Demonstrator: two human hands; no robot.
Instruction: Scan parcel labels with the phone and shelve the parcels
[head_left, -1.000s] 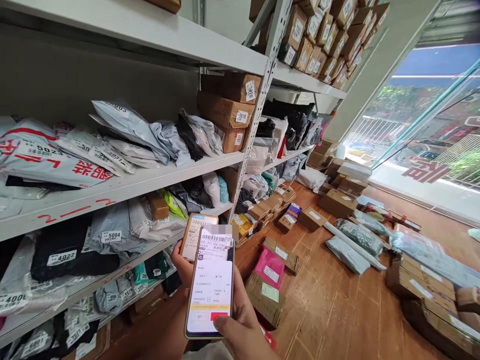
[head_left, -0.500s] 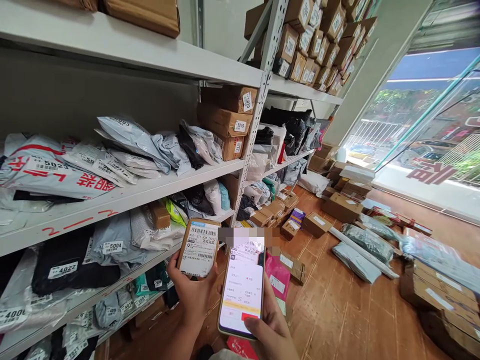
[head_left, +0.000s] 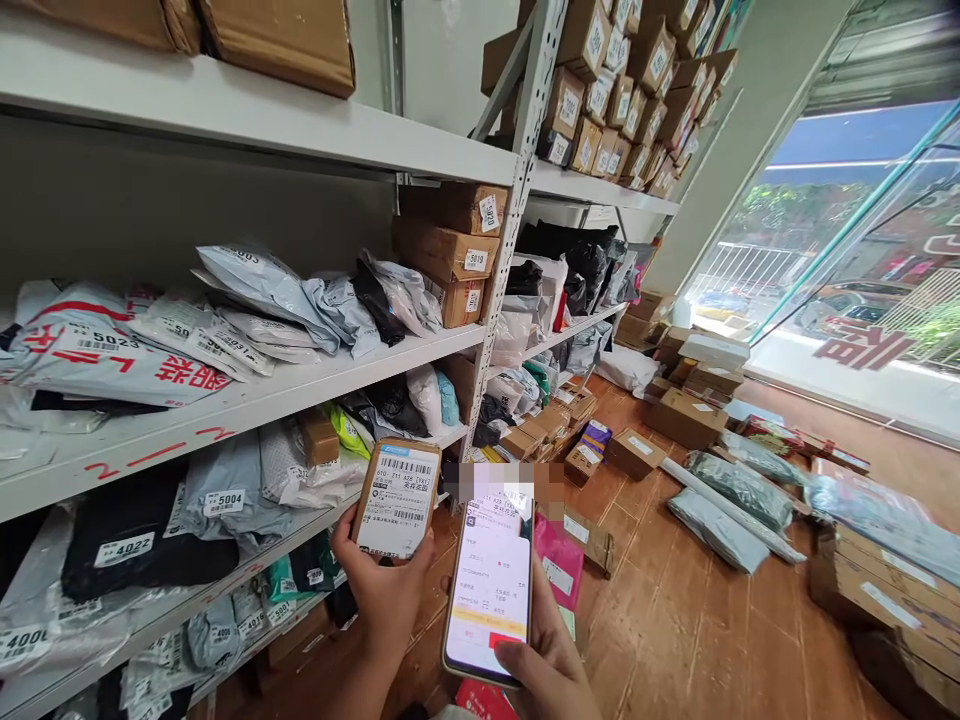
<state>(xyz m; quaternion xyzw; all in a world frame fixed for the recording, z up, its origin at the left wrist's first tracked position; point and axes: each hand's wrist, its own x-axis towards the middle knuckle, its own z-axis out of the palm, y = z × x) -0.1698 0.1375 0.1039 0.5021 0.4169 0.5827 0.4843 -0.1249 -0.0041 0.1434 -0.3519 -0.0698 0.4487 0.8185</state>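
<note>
My left hand (head_left: 386, 590) holds a small brown parcel (head_left: 397, 497) upright, its white barcode label facing me. My right hand (head_left: 551, 665) grips a smartphone (head_left: 489, 588) just to the right of the parcel, with my thumb resting near a red button at the bottom of the lit screen. Both hands are low in the head view, in front of the white metal shelving (head_left: 300, 375). The parcel and the phone are side by side and do not overlap.
The shelves hold several grey and black mail bags (head_left: 262, 290) with numbered stickers and stacked cardboard boxes (head_left: 450, 250). More boxes (head_left: 682, 415) and wrapped packets (head_left: 739, 490) lie scattered on the wooden floor. A glass shopfront (head_left: 855, 260) is at the right.
The phone has moved right, off the front of the parcel, so the parcel's label is now fully visible. My view has tilted slightly upward.
</note>
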